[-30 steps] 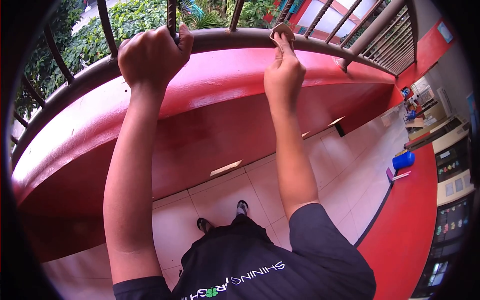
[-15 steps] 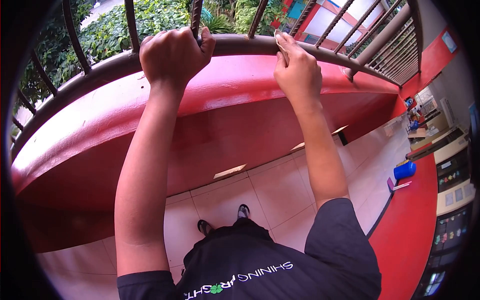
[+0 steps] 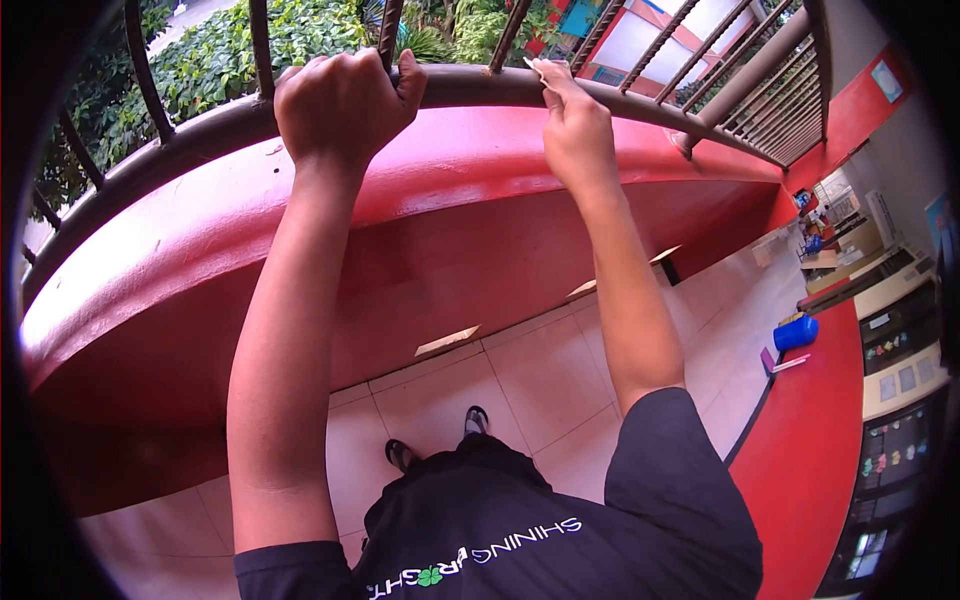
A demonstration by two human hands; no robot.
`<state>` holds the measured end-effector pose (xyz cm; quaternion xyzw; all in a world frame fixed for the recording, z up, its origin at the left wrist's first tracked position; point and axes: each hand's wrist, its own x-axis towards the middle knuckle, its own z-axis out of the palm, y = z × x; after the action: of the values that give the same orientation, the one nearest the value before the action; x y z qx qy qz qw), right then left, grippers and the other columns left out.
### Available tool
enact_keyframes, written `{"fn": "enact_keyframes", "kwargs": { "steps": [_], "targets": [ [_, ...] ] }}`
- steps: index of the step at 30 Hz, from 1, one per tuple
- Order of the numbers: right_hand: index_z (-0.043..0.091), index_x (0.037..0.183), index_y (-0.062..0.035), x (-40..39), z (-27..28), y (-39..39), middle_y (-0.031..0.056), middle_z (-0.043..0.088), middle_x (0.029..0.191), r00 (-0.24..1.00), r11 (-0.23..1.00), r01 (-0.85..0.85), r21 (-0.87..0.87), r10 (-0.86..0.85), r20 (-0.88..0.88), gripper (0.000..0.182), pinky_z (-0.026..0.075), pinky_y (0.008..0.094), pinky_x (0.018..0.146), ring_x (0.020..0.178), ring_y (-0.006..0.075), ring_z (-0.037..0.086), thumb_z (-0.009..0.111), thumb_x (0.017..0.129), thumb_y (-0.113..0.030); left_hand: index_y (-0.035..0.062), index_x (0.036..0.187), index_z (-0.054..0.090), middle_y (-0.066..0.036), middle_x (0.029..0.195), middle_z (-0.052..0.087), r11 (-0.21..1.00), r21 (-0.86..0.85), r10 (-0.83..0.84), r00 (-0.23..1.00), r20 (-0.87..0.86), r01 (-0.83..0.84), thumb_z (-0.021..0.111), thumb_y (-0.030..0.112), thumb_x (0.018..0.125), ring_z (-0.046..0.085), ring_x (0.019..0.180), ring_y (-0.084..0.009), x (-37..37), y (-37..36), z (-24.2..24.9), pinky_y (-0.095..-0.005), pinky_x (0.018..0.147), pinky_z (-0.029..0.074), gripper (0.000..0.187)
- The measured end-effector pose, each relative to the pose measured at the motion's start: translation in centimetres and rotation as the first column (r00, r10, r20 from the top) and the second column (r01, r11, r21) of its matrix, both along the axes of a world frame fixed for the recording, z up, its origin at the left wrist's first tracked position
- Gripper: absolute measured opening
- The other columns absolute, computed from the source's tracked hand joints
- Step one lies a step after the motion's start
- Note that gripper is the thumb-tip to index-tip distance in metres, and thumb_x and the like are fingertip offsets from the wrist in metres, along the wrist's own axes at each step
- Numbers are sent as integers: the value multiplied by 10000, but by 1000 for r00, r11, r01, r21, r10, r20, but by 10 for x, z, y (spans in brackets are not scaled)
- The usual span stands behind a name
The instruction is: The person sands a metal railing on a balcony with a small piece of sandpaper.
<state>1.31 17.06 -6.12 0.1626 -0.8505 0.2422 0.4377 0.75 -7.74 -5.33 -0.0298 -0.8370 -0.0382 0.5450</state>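
Note:
My left hand (image 3: 345,112) is closed in a fist around the dark metal railing tube (image 3: 480,87), its thumb beside an upright bar (image 3: 510,35). To its right, my right hand (image 3: 580,135) presses a thin, pale folded sheet (image 3: 539,71) against the same tube. Only the sheet's edge shows past the fingers, and its material cannot be made out. Both arms reach forward over the red ledge (image 3: 440,165) just below the railing.
Green shrubs (image 3: 210,65) grow beyond the bars. The red parapet wall (image 3: 480,255) stands between me and the railing, rising from a tiled floor (image 3: 540,390). A blue container (image 3: 796,332) and a dustpan (image 3: 768,361) are off to the right.
My right hand has slid a little to the left along the tube with the sheet. My left hand keeps its grip at the same spot, and the view has turned slightly.

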Motion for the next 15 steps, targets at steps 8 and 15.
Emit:
{"fn": "enact_keyframes", "kwargs": {
  "steps": [8,15],
  "targets": [
    [633,1408,-162,18,-12,-21,137,598,1440,996,996,84,7,-84,19,362,516,446,1077,1326,347,568,552,1062,-229,96,615,719,-125,570,663,1000,-9,-18,1000,12,18,555,492,935,685,545,-291,1,-1,0,-411,612,557,535],
    [647,1400,-201,10,-17,-13,119,618,1419,995,995,94,21,-93,-38,393,574,473,964,1220,364,640,568,1057,-376,95,609,718,-127,572,666,1000,-4,-29,1000,3,29,554,487,934,687,544,-291,0,-1,0,-412,611,558,535]
  ]
}}
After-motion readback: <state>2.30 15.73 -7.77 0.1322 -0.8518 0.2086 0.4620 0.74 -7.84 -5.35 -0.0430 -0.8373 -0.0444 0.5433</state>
